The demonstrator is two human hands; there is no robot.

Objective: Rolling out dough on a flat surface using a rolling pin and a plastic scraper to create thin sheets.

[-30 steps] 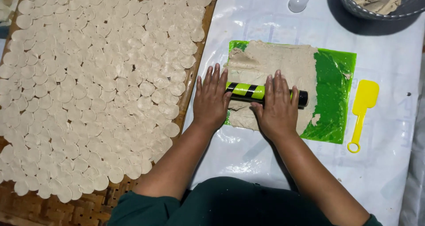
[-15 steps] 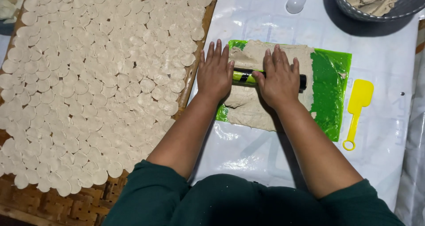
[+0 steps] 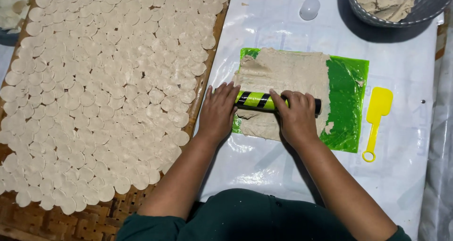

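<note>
Green-and-black striped roller [image 3: 257, 100] lying crosswise on the dough sheet [image 3: 283, 76], both hands on it.

Left hand [image 3: 218, 112] sits flat with its fingers stretched over the roller's left end, and right hand [image 3: 297, 116] has its palm down and fingers curled loosely on the right part, with the black tip poking out past the knuckles. Dough covers most of a green mat [image 3: 348, 99] on the white table cover [image 3: 264, 24]. Just beside the mat on the right lies a yellow spatula [image 3: 377, 113]. Off to the left, a woven tray [image 3: 94, 224] carries overlapping pale dough rounds [image 3: 104, 90]. Up top, a grey basket [image 3: 427, 7] holds more dough, and a small white cup [image 3: 309, 8] stands near it.
</note>
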